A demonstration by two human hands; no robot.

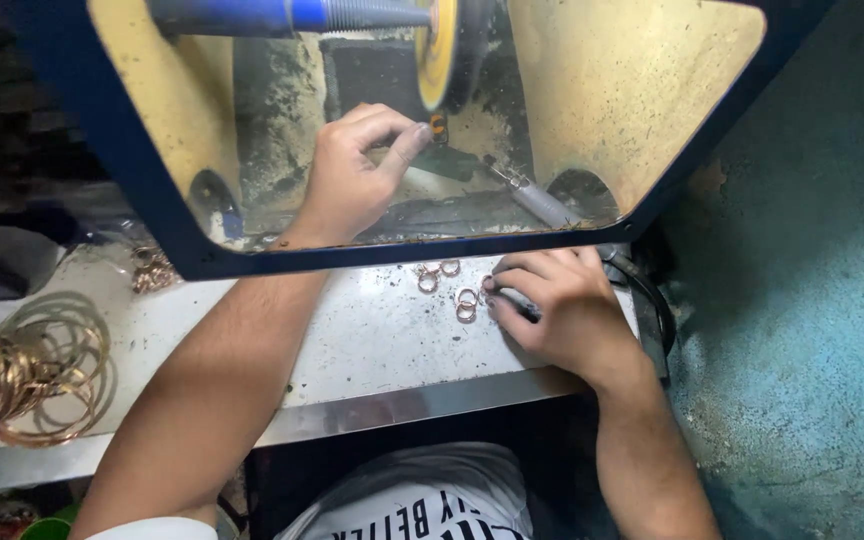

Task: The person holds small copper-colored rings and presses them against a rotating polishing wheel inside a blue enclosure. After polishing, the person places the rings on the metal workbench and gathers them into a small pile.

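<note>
head view: the left hand (352, 170) reaches in behind the clear shield (572, 100) of a blue-framed hood (132, 150), thumb and forefinger pressed together on a small ring (438, 126) and holding it to the rim of the yellow buffing wheel (436, 55). pinching it at the fingertips probably keeps the rest of the hand back from the wheel, and the shield stands between the wheel and the person's face, likely to catch dust and grit. the ring is mostly hidden by the fingers, so its shape is hard to tell.

the right hand (562, 305) rests outside the hood on the scuffed white desk (352, 340), fingers curled down. its fingertips touch a loose cluster of small rings (452, 285); whether it grips one i cannot tell. the rings lie just beside the hood opening, within easy reach of both hands.

well apart, at the left edge of the desk, lies a heap of larger gold bangles (22, 375). a metal rod (537, 200) lies inside the hood near the wheel.
</note>
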